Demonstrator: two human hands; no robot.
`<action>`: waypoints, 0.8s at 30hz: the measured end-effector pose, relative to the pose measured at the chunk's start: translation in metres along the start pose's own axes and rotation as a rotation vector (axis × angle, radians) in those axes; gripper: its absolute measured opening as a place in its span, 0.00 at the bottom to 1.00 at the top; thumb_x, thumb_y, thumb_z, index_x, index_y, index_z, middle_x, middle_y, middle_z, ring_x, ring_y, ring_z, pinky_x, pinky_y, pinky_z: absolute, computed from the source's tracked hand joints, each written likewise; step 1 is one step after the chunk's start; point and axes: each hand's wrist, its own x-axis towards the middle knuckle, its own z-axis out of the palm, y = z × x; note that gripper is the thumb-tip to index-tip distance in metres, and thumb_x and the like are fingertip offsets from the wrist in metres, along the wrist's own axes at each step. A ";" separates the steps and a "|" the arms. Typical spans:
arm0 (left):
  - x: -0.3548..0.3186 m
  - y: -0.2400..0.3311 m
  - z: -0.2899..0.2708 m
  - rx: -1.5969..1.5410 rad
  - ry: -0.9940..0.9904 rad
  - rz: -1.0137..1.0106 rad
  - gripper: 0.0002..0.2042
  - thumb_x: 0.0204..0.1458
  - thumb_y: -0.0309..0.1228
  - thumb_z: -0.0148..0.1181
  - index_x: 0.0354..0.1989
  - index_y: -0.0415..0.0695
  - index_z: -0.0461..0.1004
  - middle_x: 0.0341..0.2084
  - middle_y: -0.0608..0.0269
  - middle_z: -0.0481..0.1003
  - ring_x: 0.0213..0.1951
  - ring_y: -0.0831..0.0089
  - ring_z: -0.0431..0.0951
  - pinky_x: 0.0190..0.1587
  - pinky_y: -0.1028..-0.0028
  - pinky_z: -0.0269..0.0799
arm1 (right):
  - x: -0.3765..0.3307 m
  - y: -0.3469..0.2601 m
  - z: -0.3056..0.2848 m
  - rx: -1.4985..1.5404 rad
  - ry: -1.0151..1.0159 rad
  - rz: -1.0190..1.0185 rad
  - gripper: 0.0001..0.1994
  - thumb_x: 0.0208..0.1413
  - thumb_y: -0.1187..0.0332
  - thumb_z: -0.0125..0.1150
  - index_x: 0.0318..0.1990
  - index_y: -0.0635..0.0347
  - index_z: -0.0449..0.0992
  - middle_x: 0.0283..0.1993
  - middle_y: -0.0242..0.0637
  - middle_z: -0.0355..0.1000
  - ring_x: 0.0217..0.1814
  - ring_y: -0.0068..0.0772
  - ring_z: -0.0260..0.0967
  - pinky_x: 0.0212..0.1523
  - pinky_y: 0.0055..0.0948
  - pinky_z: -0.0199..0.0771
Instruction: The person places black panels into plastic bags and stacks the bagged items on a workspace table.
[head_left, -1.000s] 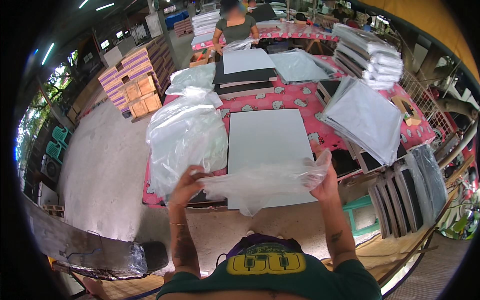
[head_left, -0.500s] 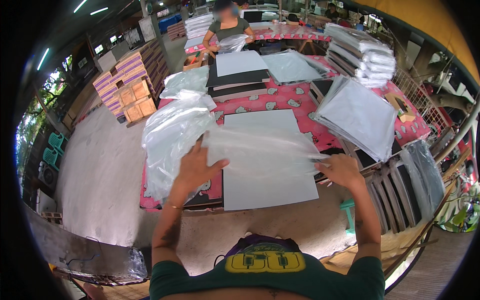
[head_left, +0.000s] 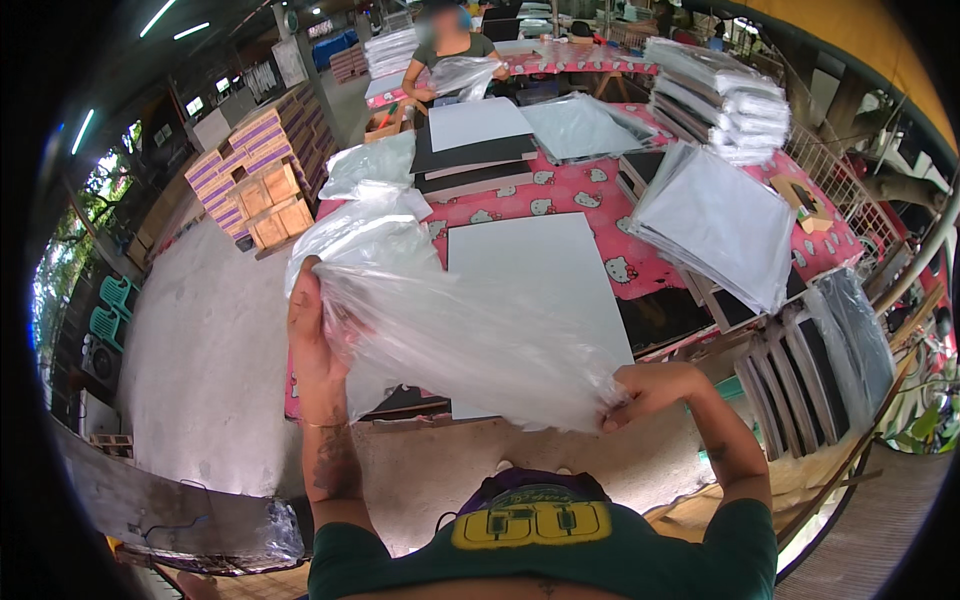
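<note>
I hold the clear plastic bag [head_left: 470, 345] stretched above the white board [head_left: 535, 290], left hand [head_left: 312, 330] and right hand [head_left: 650, 388] both pinching its edges, so keeping it taut seems best

A board [head_left: 545, 290] lies on the table [head_left: 560, 190], a bag pile [head_left: 365, 225] at its left, stacked sheets [head_left: 715, 225] at its right.

Board edge: my clear plastic bag [head_left: 470, 345] covered the near-left part of the white board [head_left: 545, 290], toward 7 o'clock.
Fingertips: those of my right hand [head_left: 655, 385] were buried in the bag's corner.
Co-worker: blurred at 12 o'clock.
</note>
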 end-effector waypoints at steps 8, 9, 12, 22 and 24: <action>-0.027 -0.051 -0.021 0.721 -1.014 -0.173 0.17 0.57 0.46 0.52 0.37 0.42 0.73 0.22 0.66 0.73 0.25 0.74 0.75 0.30 0.73 0.73 | -0.038 0.046 -0.009 0.929 0.723 -0.345 0.20 0.59 0.50 0.50 0.41 0.59 0.75 0.31 0.37 0.74 0.28 0.26 0.71 0.25 0.26 0.71; -0.023 -0.052 -0.021 0.218 -0.785 -0.304 0.17 0.57 0.45 0.53 0.35 0.41 0.74 0.22 0.66 0.73 0.24 0.74 0.75 0.31 0.73 0.73 | -0.045 0.070 -0.001 0.454 0.487 -0.144 0.19 0.58 0.50 0.53 0.39 0.59 0.76 0.31 0.38 0.75 0.30 0.27 0.72 0.28 0.27 0.72; -0.012 -0.070 -0.060 -0.939 -0.391 -0.793 0.14 0.55 0.40 0.56 0.27 0.40 0.74 0.22 0.65 0.76 0.19 0.74 0.74 0.28 0.73 0.73 | -0.032 0.057 0.012 0.543 0.500 -0.229 0.19 0.57 0.52 0.55 0.38 0.61 0.76 0.29 0.37 0.74 0.30 0.28 0.72 0.32 0.31 0.73; -0.044 -0.083 -0.029 0.135 0.379 -0.364 0.14 0.57 0.42 0.54 0.27 0.46 0.68 0.18 0.70 0.70 0.22 0.80 0.71 0.25 0.78 0.70 | -0.027 0.082 0.052 0.201 0.095 0.384 0.19 0.47 0.56 0.68 0.39 0.59 0.73 0.38 0.34 0.67 0.41 0.28 0.65 0.41 0.27 0.64; -0.056 -0.087 -0.051 0.128 0.262 -0.474 0.14 0.57 0.43 0.54 0.28 0.46 0.69 0.19 0.70 0.70 0.22 0.80 0.72 0.23 0.79 0.70 | -0.028 0.093 0.062 0.849 0.192 -0.009 0.19 0.46 0.59 0.68 0.41 0.61 0.74 0.40 0.36 0.68 0.43 0.31 0.66 0.43 0.29 0.64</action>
